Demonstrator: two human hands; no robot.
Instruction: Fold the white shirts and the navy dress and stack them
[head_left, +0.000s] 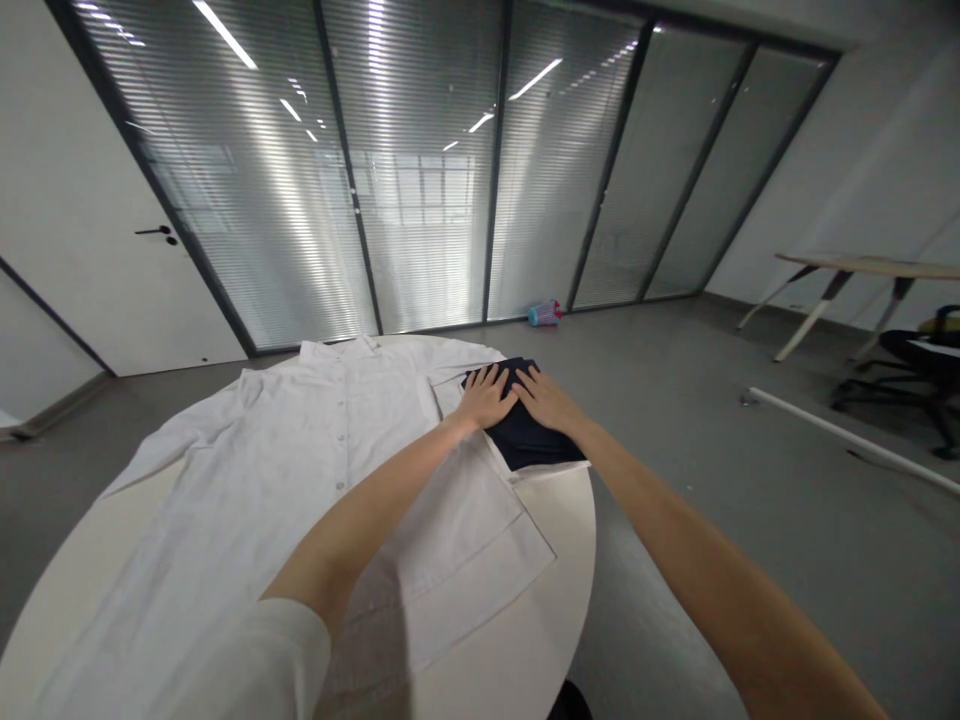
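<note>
My left hand (484, 398) lies flat, fingers spread, on a folded dark navy cloth (529, 440) near the right edge of the round table. Beside it, nearly touching, my right hand (547, 402) rests on the same cloth with its fingers stretched out. What kind of garment the cloth is cannot be made out. Under it shows the edge of something white and folded. A long white button-front coat (285, 470) is spread over most of the table, its collar at the far side. My left forearm crosses above the coat.
The round white table (555, 600) has its curved edge at the right. A blue and pink basket (544, 313) lies on the floor by the glass partition. To the right are a wooden-topped table (862, 265), a black office chair (922, 350) and a white pole (847, 435) on the floor.
</note>
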